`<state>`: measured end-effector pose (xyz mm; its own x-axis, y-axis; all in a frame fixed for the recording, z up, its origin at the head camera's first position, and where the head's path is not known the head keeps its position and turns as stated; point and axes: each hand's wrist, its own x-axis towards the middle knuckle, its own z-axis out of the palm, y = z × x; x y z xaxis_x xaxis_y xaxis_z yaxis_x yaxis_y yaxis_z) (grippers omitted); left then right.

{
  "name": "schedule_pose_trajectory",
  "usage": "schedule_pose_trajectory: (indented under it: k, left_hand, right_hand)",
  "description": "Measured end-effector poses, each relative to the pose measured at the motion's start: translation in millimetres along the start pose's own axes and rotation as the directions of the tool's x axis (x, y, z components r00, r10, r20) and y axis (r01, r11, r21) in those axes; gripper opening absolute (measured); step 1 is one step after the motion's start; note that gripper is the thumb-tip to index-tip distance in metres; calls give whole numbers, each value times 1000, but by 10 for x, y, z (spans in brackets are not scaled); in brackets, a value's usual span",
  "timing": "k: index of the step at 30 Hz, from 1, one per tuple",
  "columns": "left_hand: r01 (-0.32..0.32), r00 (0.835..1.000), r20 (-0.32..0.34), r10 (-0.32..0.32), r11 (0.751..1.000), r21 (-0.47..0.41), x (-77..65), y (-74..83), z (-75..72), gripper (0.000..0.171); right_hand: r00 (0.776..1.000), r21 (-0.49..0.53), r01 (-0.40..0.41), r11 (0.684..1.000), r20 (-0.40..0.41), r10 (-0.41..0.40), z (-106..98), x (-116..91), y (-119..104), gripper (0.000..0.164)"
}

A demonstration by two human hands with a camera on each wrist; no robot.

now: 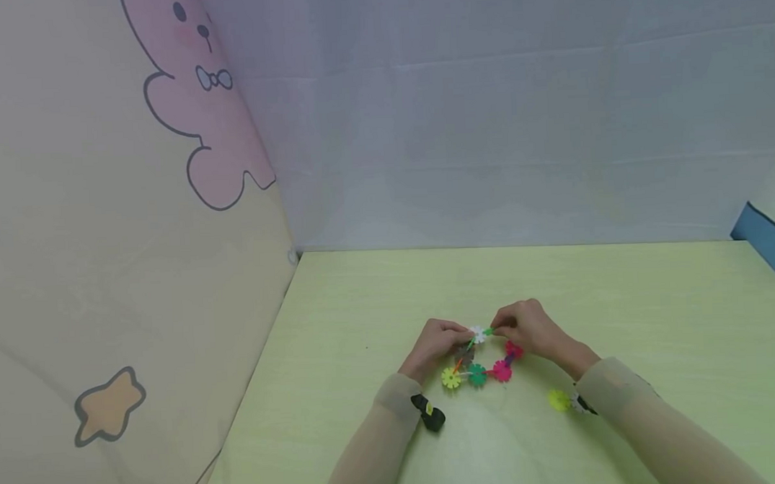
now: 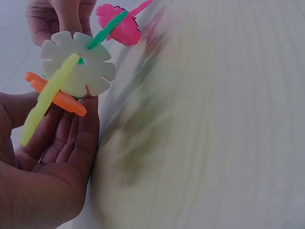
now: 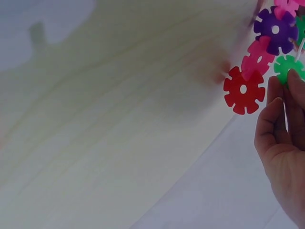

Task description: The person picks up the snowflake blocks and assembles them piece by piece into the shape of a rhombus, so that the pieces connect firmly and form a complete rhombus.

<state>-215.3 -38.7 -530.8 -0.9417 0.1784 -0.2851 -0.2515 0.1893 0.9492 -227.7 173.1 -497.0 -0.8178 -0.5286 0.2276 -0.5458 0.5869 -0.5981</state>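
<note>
A chain of notched plastic snowflake discs curves between the two hands, close over the table. My left hand [image 1: 436, 343] grips its left end beside the white disc [image 1: 479, 334]. In the left wrist view, a yellow disc [image 2: 50, 100] and an orange disc [image 2: 56, 94] stand edge-on before a pale disc [image 2: 97, 71]. My right hand [image 1: 531, 331] pinches a bright green disc [image 3: 284, 67] at the white disc's right side. A red disc [image 3: 244, 90], pink disc [image 3: 258, 59] and purple disc [image 3: 276, 31] follow one another along the chain, the red one hanging at its end.
A loose yellow disc [image 1: 559, 400] lies on the pale table [image 1: 344, 431] beside a whitish disc [image 1: 576, 403], partly covered by the right wrist. A black wrist device [image 1: 430, 415] hangs at the left sleeve. Fabric walls [image 1: 486, 122] stand behind and to the left.
</note>
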Motion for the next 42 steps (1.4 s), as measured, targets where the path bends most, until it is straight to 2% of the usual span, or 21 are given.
schedule_pose_trajectory:
  k: [13,23,31,36,39,42]
  left_hand:
    - [10,1000,8,-10,1000,-14,25,-15,-6,15]
    - [-8,1000,19,9,999,-40,-12,-22,22,14]
    - [37,998,55,-33,996,-78,8,9,2,16]
    - [46,997,69,-43,998,-39,35,26,10,18]
    - [54,997,59,-52,998,-26,48,8,13,15]
    - [55,997,49,-53,998,-28,57,-16,6,14]
  right_hand:
    - [1000,9,5,1000,-21,-4,26,-5,14,11]
    - [999,-13,35,999,8,-35,32,-24,-10,11]
    - [996,-8,78,997,45,-78,0,9,-20,11]
    - [994,-5,86,996,64,-85,2,24,-42,10]
    - [995,-10,84,996,51,-83,-6,11,-61,9]
    - [997,-21,71,997,4,-71,-45,-31,-71,10]
